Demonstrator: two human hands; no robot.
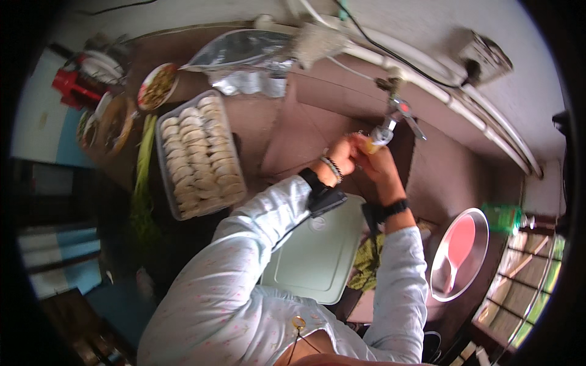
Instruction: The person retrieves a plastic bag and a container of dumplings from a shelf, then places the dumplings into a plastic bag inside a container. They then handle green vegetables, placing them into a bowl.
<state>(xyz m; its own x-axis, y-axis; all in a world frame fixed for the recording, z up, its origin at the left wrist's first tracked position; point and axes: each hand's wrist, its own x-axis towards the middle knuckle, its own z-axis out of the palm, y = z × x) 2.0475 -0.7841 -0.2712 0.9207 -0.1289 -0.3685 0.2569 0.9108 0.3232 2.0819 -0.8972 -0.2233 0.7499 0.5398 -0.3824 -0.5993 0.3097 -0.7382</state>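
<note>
Both hands meet beneath the outlet of a metal tap [388, 128] over a reddish-brown sink [302, 137]. My left hand [342, 154], with a beaded bracelet at its wrist, touches my right hand [381, 165]. The fingers overlap and are partly hidden, so whether they hold anything cannot be made out. Something small and yellowish [373, 146] shows right at the tap's mouth, by the fingertips. Below my forearms a pale green plastic lid [311, 256] lies in front of my body.
Left of the sink sits a plastic box [241, 192] packed with rows of dumplings. Beyond are green stalks [145, 155], a bowl of filling [159, 87] and a clear plastic bag [242, 50]. At right stand a steel basin [480, 256] holding a pink ladle [460, 238], and a green bottle [501, 218].
</note>
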